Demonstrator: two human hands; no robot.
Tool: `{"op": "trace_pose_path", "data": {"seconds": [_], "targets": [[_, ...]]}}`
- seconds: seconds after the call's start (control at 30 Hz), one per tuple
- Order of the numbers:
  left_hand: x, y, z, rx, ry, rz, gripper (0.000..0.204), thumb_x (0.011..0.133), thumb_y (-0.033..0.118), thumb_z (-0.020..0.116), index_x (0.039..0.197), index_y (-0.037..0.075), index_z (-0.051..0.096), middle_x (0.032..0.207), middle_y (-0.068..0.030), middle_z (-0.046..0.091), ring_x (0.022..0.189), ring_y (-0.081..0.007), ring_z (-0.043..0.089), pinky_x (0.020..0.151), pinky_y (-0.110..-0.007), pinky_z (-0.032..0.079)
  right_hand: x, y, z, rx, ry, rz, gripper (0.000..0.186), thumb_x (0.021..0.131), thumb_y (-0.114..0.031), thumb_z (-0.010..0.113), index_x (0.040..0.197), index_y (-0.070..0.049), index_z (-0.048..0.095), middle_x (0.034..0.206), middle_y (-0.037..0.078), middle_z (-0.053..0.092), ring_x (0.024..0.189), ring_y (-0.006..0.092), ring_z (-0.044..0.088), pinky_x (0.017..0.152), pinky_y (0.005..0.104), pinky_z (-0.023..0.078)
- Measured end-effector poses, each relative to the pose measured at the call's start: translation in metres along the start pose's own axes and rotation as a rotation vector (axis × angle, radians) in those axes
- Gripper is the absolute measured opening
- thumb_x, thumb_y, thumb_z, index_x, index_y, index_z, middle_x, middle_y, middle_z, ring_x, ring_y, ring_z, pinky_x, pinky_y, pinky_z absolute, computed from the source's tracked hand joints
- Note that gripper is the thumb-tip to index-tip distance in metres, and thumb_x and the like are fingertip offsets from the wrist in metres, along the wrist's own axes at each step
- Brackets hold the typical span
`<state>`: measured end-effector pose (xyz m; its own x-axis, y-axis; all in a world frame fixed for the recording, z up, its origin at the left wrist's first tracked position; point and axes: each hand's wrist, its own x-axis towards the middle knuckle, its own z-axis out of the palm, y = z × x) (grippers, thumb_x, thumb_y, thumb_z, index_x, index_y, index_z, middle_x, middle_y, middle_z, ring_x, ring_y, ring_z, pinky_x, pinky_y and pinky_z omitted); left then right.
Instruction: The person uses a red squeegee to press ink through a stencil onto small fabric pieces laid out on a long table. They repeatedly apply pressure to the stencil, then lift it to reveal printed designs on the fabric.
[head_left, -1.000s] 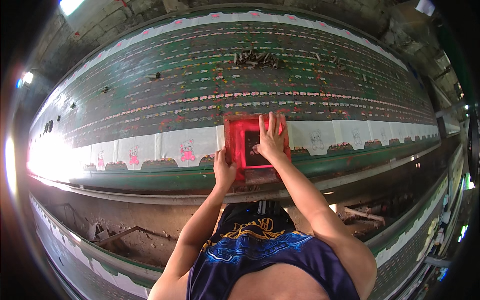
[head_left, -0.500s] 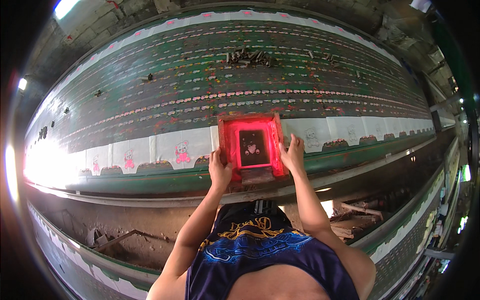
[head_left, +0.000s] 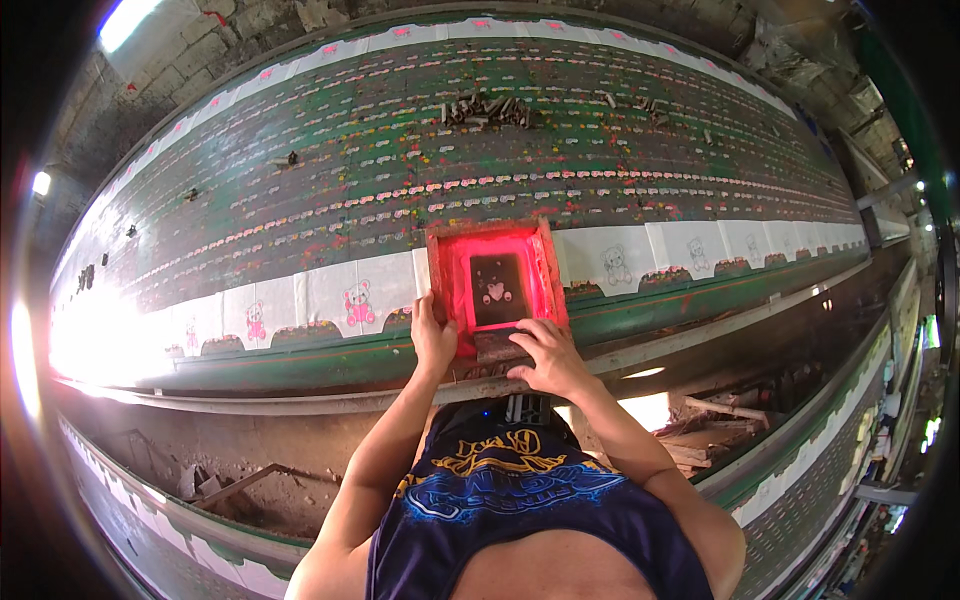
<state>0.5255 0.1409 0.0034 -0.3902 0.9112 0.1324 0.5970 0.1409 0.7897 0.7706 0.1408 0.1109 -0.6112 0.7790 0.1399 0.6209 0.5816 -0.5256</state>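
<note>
My left hand (head_left: 435, 340) grips the left side of a red-stained screen printing frame (head_left: 548, 270), whose dark mesh panel (head_left: 495, 280) carries a pale pink heart-like motif. At the frame's near edge my right hand (head_left: 548, 360) has its thumb and curved fingers around a dark brown squeegee block (head_left: 492, 345). The frame lies on a row of white fabric pieces (head_left: 610, 240) along the long printing table's near edge. Pieces left of it bear pink bears (head_left: 357, 305); those right of it show grey bear outlines (head_left: 617, 265).
The long green table (head_left: 300, 210) carries rows of small printed marks, another white fabric row (head_left: 400, 35) along the far edge and piles of small grey pieces (head_left: 485, 110). Below me lie a rail (head_left: 300, 398), debris and wood scraps (head_left: 690, 440), and another fabric-edged table (head_left: 190, 550).
My right hand has come off the top of the mesh, passed the frame's right side and moved down to the squeegee block. My left hand stays at the left side.
</note>
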Motion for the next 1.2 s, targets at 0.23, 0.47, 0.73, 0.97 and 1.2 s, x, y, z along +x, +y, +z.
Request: {"op": "trace_pose_path", "data": {"seconds": [0.23, 0.47, 0.73, 0.97, 1.2], "targets": [[0.002, 0.008, -0.006, -0.018, -0.078, -0.056, 0.066, 0.074, 0.0, 0.069, 0.137, -0.006, 0.051, 0.126, -0.0229, 0.057, 0.117, -0.0425, 0.057, 0.1, -0.046, 0.049, 0.023, 0.021, 0.031, 0.014, 0.087, 0.01, 0.027, 0.078, 0.001, 0.068, 0.104, -0.002, 0.066, 0.109, 0.011, 0.068, 0.107, 0.0318, 0.064, 0.095, 0.0447, 0.051], [0.0, 0.006, -0.005, -0.011, -0.032, -0.018, 0.068, 0.072, -0.002, 0.071, 0.137, -0.009, 0.052, 0.121, -0.0226, 0.06, 0.112, -0.0404, 0.06, 0.097, -0.045, 0.05, 0.002, 0.024, 0.031, 0.1, 0.07, -0.005, 0.031, 0.075, 0.009, 0.059, 0.105, 0.003, 0.064, 0.111, 0.018, 0.068, 0.109, 0.0362, 0.063, 0.096, 0.0444, 0.054], [0.0, -0.004, 0.001, -0.027, -0.024, 0.0, 0.068, 0.07, -0.004, 0.07, 0.136, -0.008, 0.053, 0.111, -0.0194, 0.059, 0.098, -0.0355, 0.06, 0.088, -0.042, 0.051, 0.096, 0.075, 0.051, -0.022, 0.234, -0.088, 0.026, 0.08, 0.007, 0.06, 0.105, 0.002, 0.064, 0.11, 0.017, 0.067, 0.108, 0.037, 0.063, 0.097, 0.0461, 0.052], [0.0, -0.002, 0.003, -0.002, 0.009, 0.046, 0.067, 0.07, -0.005, 0.07, 0.134, -0.009, 0.054, 0.109, -0.0182, 0.059, 0.093, -0.0324, 0.06, 0.084, -0.041, 0.052, 0.157, 0.097, 0.029, -0.021, 0.193, -0.007, 0.019, 0.083, 0.002, 0.068, 0.101, 0.0, 0.066, 0.106, 0.015, 0.069, 0.106, 0.0355, 0.063, 0.091, 0.0458, 0.052], [0.0, 0.004, -0.002, -0.033, -0.012, 0.022, 0.066, 0.071, -0.003, 0.07, 0.135, -0.008, 0.053, 0.115, -0.0209, 0.058, 0.104, -0.0383, 0.059, 0.091, -0.044, 0.051, 0.06, 0.054, 0.046, 0.036, 0.165, -0.019, 0.023, 0.08, 0.007, 0.065, 0.103, 0.002, 0.065, 0.106, 0.017, 0.069, 0.106, 0.0374, 0.065, 0.092, 0.0471, 0.054]]}}
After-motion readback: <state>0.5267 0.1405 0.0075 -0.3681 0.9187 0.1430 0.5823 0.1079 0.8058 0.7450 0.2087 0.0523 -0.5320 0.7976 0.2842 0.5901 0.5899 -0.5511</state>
